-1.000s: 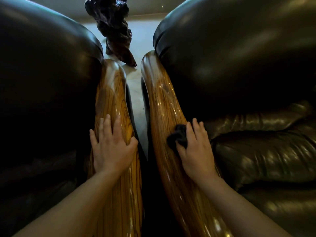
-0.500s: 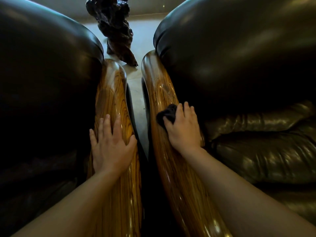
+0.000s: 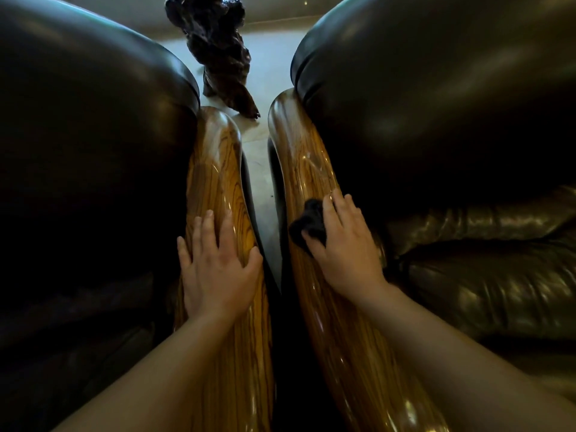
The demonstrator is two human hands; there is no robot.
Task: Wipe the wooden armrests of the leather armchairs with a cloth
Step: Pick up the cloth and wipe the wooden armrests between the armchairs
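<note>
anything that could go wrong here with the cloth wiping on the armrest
1. The small dark bunched cloth sits under only the fingers and thumb of the right hand, so it might slip out and drop into the gap between the chairs.
2. The bare left hand lies flat on the glossy striped wooden left armrest and may leave smudges.
3. The cloth covers little of the glossy wooden right armrest, so strips may get missed.

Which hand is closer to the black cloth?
Right. The right hand presses on the cloth; the left hand lies flat on the other armrest, across the gap.
</note>
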